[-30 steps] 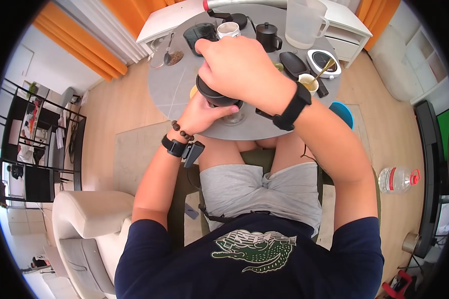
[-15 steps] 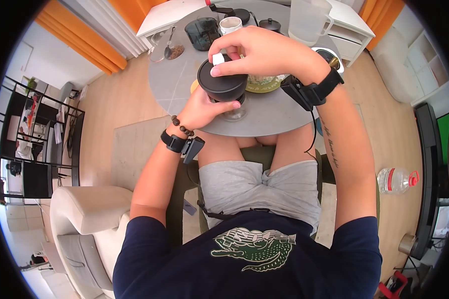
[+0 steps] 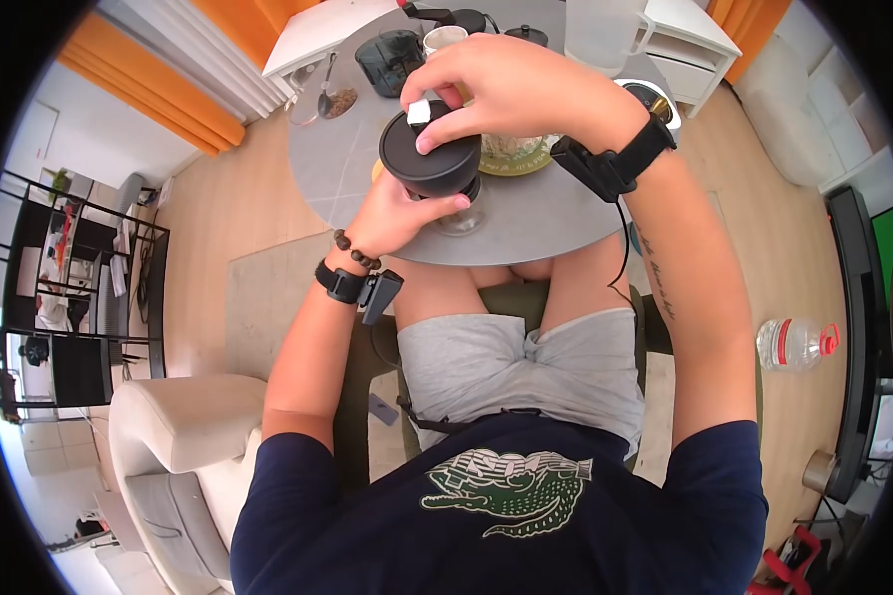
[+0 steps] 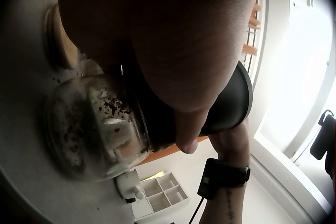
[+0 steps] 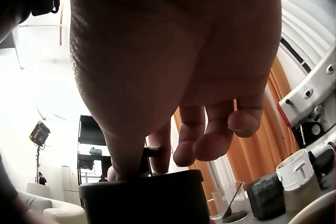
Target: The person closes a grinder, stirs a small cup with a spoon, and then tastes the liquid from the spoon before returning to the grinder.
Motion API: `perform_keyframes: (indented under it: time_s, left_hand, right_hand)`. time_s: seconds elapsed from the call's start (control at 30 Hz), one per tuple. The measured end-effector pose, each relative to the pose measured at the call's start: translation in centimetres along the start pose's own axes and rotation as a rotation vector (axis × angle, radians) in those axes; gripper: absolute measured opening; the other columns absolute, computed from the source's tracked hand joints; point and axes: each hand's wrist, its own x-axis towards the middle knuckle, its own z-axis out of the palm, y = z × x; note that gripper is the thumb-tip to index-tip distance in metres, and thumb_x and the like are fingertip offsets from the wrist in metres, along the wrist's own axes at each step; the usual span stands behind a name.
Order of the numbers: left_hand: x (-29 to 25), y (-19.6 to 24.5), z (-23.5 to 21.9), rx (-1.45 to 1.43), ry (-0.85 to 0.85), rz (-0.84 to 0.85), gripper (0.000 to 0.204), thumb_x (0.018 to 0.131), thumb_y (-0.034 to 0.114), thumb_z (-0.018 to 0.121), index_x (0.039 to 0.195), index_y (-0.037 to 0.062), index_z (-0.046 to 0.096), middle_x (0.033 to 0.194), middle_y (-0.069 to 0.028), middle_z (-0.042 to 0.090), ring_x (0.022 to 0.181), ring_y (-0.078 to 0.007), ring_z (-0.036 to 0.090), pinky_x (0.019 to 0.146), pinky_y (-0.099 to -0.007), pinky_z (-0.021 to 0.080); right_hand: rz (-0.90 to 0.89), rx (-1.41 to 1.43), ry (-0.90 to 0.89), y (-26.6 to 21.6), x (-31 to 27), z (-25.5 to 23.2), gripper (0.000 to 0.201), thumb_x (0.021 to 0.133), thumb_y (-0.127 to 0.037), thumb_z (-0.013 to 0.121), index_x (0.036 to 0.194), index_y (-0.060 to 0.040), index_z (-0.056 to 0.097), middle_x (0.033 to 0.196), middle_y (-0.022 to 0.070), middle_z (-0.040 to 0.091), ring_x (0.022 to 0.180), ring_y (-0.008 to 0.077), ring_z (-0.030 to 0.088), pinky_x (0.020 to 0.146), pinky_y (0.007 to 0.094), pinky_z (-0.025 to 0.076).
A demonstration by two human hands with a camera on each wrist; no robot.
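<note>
Plainly, our tightest margin lay at the near edge of the grey table [image 3: 332, 188], where the glass jar [image 4: 100, 129] sat just inside the rim, close above the lap. A hard tug toward us could have dragged it over and spilled the dark bits [image 4: 115, 108] inside. A cable [image 3: 625, 260] hung from the right wrist past that edge, and we thought a wide swing might snag it.

We had the left hand [image 3: 397, 213] wrapped round the jar's black neck [image 4: 157, 129]; if that hold slackened, the jar could twist or topple. With the right hand [image 3: 511, 89] we pinched a small white-tipped knob [image 3: 420, 112] on the black top [image 3: 397, 154], our other fingers loosely curled clear of it; a sideways pull there would likely have tilted everything.

Just to the right, the green plate [image 3: 511, 170] crowded our right forearm. To the left, bare table gave us freer room. Farther off, the dark tub [image 3: 382, 64] and white cup [image 3: 445, 38] limited reaching forward, while the spoon [image 3: 324, 101] lay well apart on the far left.
</note>
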Motion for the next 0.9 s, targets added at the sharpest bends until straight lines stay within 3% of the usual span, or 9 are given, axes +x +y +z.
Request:
perform_keyframes:
  time_s: [0.13, 0.23, 0.33, 0.4, 0.43, 0.5, 0.7, 0.83, 0.9]
  left_hand:
    - [0.1, 0.1, -0.2, 0.040, -0.009, -0.009, 0.078, 0.089, 0.009, 0.094, 0.154, 0.0023, 0.051, 0.143, -0.0085, 0.068, 0.132, -0.0185, 0.066, 0.112, -0.0374, 0.055]
    - [0.2, 0.3, 0.0, 0.074, 0.004, 0.060, 0.075, 0.089, 0.008, 0.094, 0.153, 0.0022, 0.054, 0.143, -0.0087, 0.068, 0.133, -0.0188, 0.066, 0.112, -0.0377, 0.056]
    - [0.1, 0.0, -0.1, 0.011, 0.008, 0.020, 0.074, 0.088, 0.008, 0.094, 0.151, 0.0021, 0.055, 0.144, -0.0090, 0.068, 0.132, -0.0190, 0.066, 0.112, -0.0378, 0.056]
    - [0.1, 0.2, -0.2, 0.035, -0.004, 0.014, 0.074, 0.088, 0.008, 0.094, 0.151, 0.0020, 0.055, 0.144, -0.0092, 0.068, 0.132, -0.0191, 0.067, 0.112, -0.0379, 0.056]
    - [0.2, 0.3, -0.2, 0.059, -0.016, 0.010, 0.074, 0.088, 0.008, 0.094, 0.151, 0.0019, 0.054, 0.143, -0.0094, 0.068, 0.131, -0.0192, 0.067, 0.112, -0.0379, 0.056]
    - [0.1, 0.2, -0.2, 0.037, -0.004, 0.011, 0.075, 0.088, 0.008, 0.094, 0.151, 0.0016, 0.054, 0.143, -0.0091, 0.068, 0.131, -0.0191, 0.067, 0.112, -0.0377, 0.056]
    - [0.2, 0.5, 0.1, 0.061, 0.014, 0.060, 0.075, 0.087, 0.010, 0.095, 0.150, 0.0009, 0.054, 0.141, -0.0075, 0.068, 0.131, -0.0183, 0.065, 0.111, -0.0377, 0.056]
    - [0.1, 0.2, -0.2, 0.080, 0.001, 0.018, 0.073, 0.088, 0.010, 0.094, 0.149, 0.0010, 0.056, 0.141, -0.0080, 0.068, 0.131, -0.0181, 0.065, 0.111, -0.0379, 0.055]
    - [0.1, 0.1, -0.1, 0.065, 0.000, 0.017, 0.071, 0.089, 0.010, 0.094, 0.149, 0.0010, 0.056, 0.142, -0.0082, 0.069, 0.131, -0.0181, 0.066, 0.111, -0.0381, 0.056]
  right_hand:
    - [0.052, -0.049, 0.035, -1.7, -0.4, 0.2, 0.039, 0.093, -0.044, 0.083, 0.111, -0.0095, 0.082, 0.080, 0.0106, 0.069, 0.084, 0.0295, 0.073, 0.080, 0.0391, 0.058]
    - [0.218, -0.244, 0.062, -2.2, -0.3, 1.0, 0.039, 0.094, -0.043, 0.081, 0.109, -0.0073, 0.081, 0.084, 0.0127, 0.073, 0.090, 0.0325, 0.076, 0.082, 0.0434, 0.060]
    - [0.113, -0.157, 0.092, -2.0, -0.2, 2.5, 0.042, 0.095, -0.044, 0.077, 0.112, -0.0062, 0.080, 0.094, 0.0141, 0.077, 0.095, 0.0365, 0.078, 0.085, 0.0487, 0.062]
    - [-0.084, -0.065, 0.173, -2.3, -0.3, 2.5, 0.035, 0.099, -0.037, 0.073, 0.113, -0.0057, 0.080, 0.107, 0.0148, 0.077, 0.101, 0.0369, 0.077, 0.090, 0.0493, 0.062]
    - [-0.083, -0.063, 0.175, -2.8, -0.3, 2.5, 0.035, 0.099, -0.037, 0.073, 0.113, -0.0057, 0.080, 0.107, 0.0148, 0.077, 0.101, 0.0369, 0.077, 0.090, 0.0493, 0.062]
    - [0.186, -0.264, 0.140, -3.8, -0.4, 2.3, 0.023, 0.100, -0.021, 0.071, 0.114, -0.0068, 0.080, 0.117, 0.0136, 0.075, 0.108, 0.0360, 0.076, 0.093, 0.0465, 0.061]
    - [0.005, -0.023, 0.022, -3.6, -0.5, 1.5, 0.019, 0.095, -0.007, 0.074, 0.113, -0.0074, 0.081, 0.118, 0.0118, 0.073, 0.110, 0.0359, 0.075, 0.092, 0.0457, 0.060]
    - [-0.064, 0.006, 0.039, -3.3, -0.5, 1.6, 0.021, 0.096, -0.017, 0.074, 0.112, -0.0069, 0.082, 0.120, 0.0128, 0.073, 0.110, 0.0366, 0.076, 0.092, 0.0452, 0.061]
    - [0.100, -0.123, 0.217, -4.5, -0.6, 2.3, 0.029, 0.093, -0.027, 0.073, 0.104, -0.0014, 0.082, 0.110, 0.0180, 0.078, 0.101, 0.0383, 0.078, 0.089, 0.0467, 0.062]
